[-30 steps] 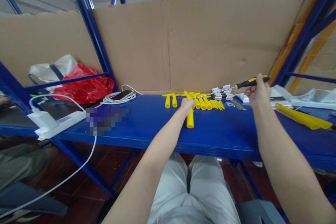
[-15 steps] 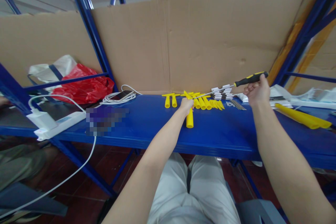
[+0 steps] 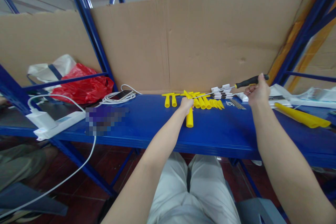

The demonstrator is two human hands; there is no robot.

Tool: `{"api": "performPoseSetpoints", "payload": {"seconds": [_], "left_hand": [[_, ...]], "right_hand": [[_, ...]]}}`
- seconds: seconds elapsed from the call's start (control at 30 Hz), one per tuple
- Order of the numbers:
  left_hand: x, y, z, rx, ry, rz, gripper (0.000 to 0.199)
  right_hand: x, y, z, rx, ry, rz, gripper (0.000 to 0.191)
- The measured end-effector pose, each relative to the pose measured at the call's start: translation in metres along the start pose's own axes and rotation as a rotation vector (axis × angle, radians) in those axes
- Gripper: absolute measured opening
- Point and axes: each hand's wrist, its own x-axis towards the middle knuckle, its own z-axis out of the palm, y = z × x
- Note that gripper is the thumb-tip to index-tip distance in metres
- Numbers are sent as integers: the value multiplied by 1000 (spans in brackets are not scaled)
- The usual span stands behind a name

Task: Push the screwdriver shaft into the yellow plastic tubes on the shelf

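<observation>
My left hand (image 3: 186, 104) is closed around a yellow T-shaped piece with a tube-like handle (image 3: 189, 119), above the blue tabletop. My right hand (image 3: 257, 91) grips the black-and-yellow handle of a long screwdriver (image 3: 248, 81). Its thin shaft slants down to the left and meets the yellow piece at my left hand; the tip is hidden there. Behind stand more yellow T-shaped pieces (image 3: 174, 100), several in a row. Small flat yellow parts (image 3: 216, 104) lie to their right, near thin grey metal strips (image 3: 237, 104).
White packets (image 3: 222, 92) are stacked against the cardboard panel (image 3: 204, 42). Long yellow tubes (image 3: 301, 116) lie at the right. A white power strip (image 3: 60, 126), coiled white cable (image 3: 118, 97) and red plastic bag (image 3: 86, 84) occupy the left. Blue metal posts (image 3: 90, 29) frame the bench.
The screwdriver handle has turned about its axis in my right hand, its yellow marking now lower, and the fingers have shifted slightly. My left hand and the yellow piece stay in place.
</observation>
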Motion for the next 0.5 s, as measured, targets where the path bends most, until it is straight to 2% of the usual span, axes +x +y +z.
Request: {"api": "performPoseSetpoints", "payload": {"seconds": [0.1,0.37,0.5], "left_hand": [[0,0,0,-7,-8,-3,14],[-2,1,-1,0,3,-1,12],[-4,1,-1,3,-6,4,17]], "right_hand": [[-10,-4,6,-18,77,-15,42],[-17,-8,9,-10,62,-4,51],[-15,-8,7,9,22,-22,48]]}}
